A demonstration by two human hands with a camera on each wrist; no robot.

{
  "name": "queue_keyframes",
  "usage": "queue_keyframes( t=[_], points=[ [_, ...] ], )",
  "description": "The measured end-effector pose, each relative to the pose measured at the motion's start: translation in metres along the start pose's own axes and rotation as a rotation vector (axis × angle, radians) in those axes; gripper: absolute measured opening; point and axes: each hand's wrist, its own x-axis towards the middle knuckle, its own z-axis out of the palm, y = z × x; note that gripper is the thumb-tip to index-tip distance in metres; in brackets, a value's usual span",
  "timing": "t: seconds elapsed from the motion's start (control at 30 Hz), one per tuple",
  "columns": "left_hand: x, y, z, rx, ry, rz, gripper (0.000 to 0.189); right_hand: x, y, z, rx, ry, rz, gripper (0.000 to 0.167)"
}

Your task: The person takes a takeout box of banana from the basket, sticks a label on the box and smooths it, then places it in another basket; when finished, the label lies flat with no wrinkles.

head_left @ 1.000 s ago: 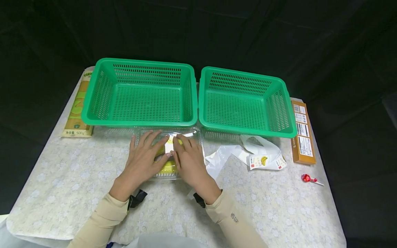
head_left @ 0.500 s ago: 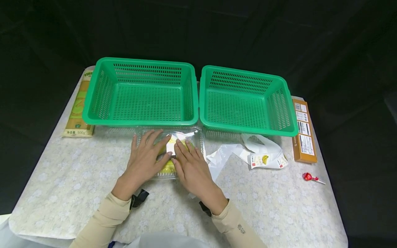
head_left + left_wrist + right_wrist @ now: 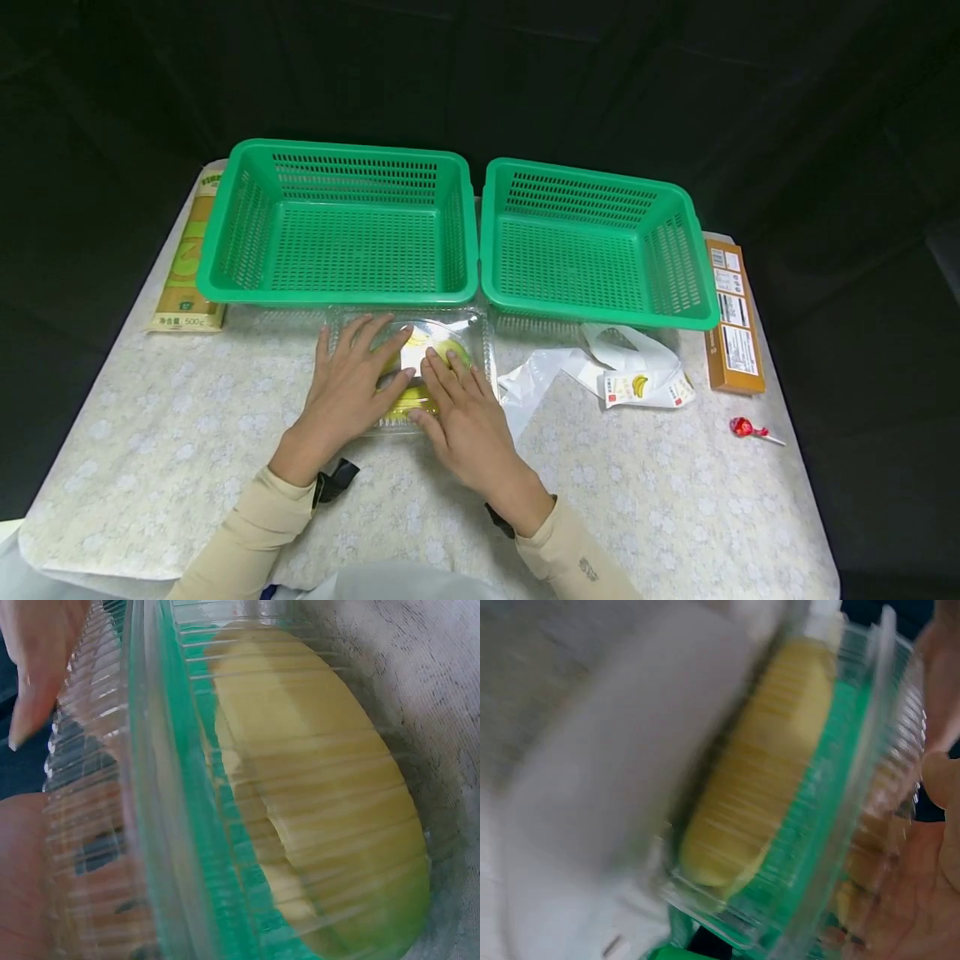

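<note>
A clear plastic clamshell box lies in front of the two baskets, its lid lowered. Through its ribbed wall shows long yellow fruit, greenish at one end; the right wrist view has another yellow piece behind the plastic. A white label sits on top. My left hand rests on the left part of the lid, fingers spread and straight. On the right part lies my right hand, fingers extended toward the label. Each hand hides some of the box beneath it.
Two green baskets, left and right, stand behind the box. A food packet lies at far left. To the right are a crumpled white plastic bag with banana print, an orange box and a red lollipop.
My right hand has slid toward me and slightly right over the lid, uncovering more of the label and fruit. My left hand has stayed nearly still.
</note>
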Motion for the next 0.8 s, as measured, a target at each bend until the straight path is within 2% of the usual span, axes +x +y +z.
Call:
queue_keyframes(
  t=[0.33, 0.63, 0.8],
  points=[
    [-0.0007, -0.0008, 0.0019, -0.002, 0.02, -0.001, 0.055, -0.0097, -0.0017, 0.0039, 0.029, 0.042, -0.003, 0.069],
    [-0.0021, -0.0033, 0.0018, -0.013, 0.027, 0.002, 0.056, -0.0083, -0.0026, 0.0019, 0.057, 0.011, 0.0, 0.068],
    [-0.0002, -0.0029, 0.0026, -0.008, 0.016, 0.008, 0.055, -0.0089, -0.002, 0.0004, 0.05, -0.009, 0.013, 0.077]
  ],
)
